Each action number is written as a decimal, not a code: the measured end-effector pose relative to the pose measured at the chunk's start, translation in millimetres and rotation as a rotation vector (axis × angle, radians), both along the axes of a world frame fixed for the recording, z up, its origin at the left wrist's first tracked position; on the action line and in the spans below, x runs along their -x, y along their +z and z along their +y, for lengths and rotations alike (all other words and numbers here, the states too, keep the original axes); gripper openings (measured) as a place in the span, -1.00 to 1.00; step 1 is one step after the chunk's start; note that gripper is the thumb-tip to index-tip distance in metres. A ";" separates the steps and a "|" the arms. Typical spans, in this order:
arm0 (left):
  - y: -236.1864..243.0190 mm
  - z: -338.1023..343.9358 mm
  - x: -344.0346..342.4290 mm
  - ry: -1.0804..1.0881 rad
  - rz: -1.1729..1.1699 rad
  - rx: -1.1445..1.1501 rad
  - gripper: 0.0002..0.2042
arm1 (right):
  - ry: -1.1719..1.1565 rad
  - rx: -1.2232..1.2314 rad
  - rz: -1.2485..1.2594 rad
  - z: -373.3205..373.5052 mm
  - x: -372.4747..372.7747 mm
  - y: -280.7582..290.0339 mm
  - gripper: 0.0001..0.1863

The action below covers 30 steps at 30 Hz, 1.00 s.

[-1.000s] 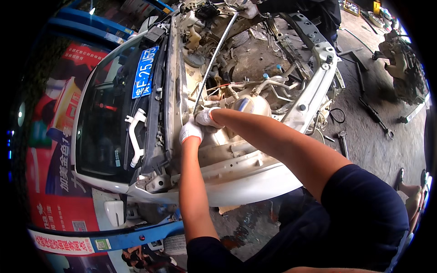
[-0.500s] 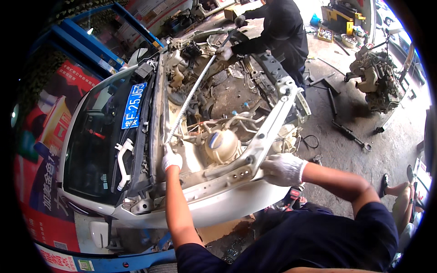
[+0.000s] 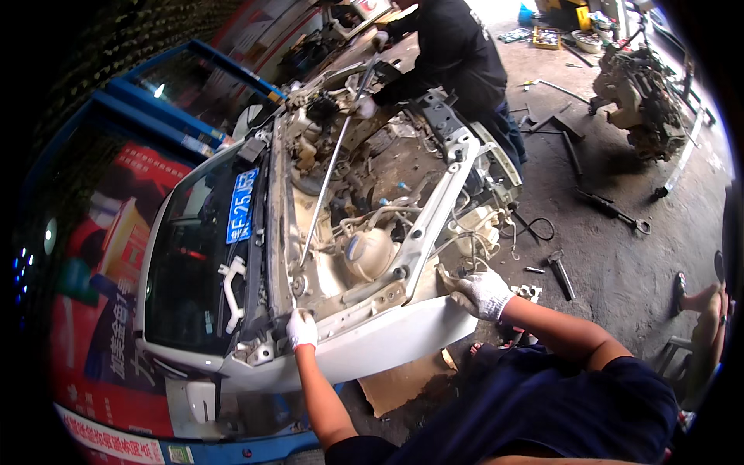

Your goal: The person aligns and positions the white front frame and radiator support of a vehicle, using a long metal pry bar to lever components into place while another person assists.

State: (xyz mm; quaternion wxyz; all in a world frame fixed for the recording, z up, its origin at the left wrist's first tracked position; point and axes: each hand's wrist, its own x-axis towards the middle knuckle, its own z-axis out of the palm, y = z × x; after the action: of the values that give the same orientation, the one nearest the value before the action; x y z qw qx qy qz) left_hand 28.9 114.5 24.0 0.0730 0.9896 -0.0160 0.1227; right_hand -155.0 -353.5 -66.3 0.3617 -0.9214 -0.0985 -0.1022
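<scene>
A white car with a stripped engine bay and a white fender (image 3: 403, 337) lies before me. My left hand (image 3: 302, 329), in a white glove, is closed over the fender's inner top edge. My right gloved hand (image 3: 481, 294) grips the fender's front end. A long thin bar (image 3: 325, 194) slants across the bay, its lower end above my left hand. A co-worker (image 3: 461, 58) in dark clothes holds its far part. A round reservoir (image 3: 368, 256) sits in the bay, left of my right hand.
A removed engine (image 3: 635, 108) stands at the right among tools and bars (image 3: 577, 155) on the floor. A blue lift frame (image 3: 186, 116) is at the left. A seated person's legs (image 3: 697, 310) show at the right edge, and cardboard (image 3: 399, 380) lies below the fender.
Both my hands were at the bar's lower end. My right hand moved right to the fender's front, then my left released the bar and came down to the fender edge.
</scene>
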 end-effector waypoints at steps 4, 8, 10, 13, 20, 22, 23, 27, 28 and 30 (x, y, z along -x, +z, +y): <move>-3.7 -25.7 3.3 0.011 -0.019 -0.037 -0.78 | -0.042 0.004 -0.082 4.1 -4.3 -24.8 -0.62; -3.7 -19.5 4.2 -0.043 -0.007 -0.006 -0.78 | -0.059 -0.114 -0.153 10.4 -6.7 -19.6 -0.67; -4.0 -19.0 6.0 -0.030 -0.028 0.031 -0.76 | -0.047 -0.096 -0.136 10.3 -6.6 -12.3 -0.68; -4.2 -12.4 2.4 -0.040 -0.022 0.063 -0.65 | -0.040 -0.033 -0.078 11.4 -6.9 -4.6 -0.70; 37.6 5.4 -76.3 0.020 0.376 0.493 -0.34 | 0.384 -0.548 0.179 116.8 -132.2 125.0 -0.68; 63.2 -25.2 -99.2 0.115 0.568 0.436 -0.32 | 0.553 -0.806 0.756 171.5 -216.1 121.7 -0.78; 62.9 -25.7 -110.4 0.131 0.616 0.424 -0.32 | 0.396 -0.916 0.989 197.9 -247.9 121.3 -0.86; 55.1 -26.6 -137.2 0.071 0.731 0.394 -0.26 | 0.260 -0.904 1.084 270.4 -324.5 90.8 -0.88; 56.4 -18.5 -136.9 0.099 0.744 0.433 -0.24 | 0.254 -0.885 1.042 286.8 -324.2 94.3 -0.87; 57.8 -28.5 -138.9 0.092 0.752 0.369 -0.24 | 0.231 -0.903 1.075 300.4 -338.1 83.7 -0.76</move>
State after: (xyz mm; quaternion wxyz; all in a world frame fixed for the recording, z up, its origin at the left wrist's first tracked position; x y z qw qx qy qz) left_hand 167.8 86.0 81.7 0.2442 0.9355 0.0782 -0.2431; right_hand 183.2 -53.0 17.4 0.7153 -0.5879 0.0484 0.3747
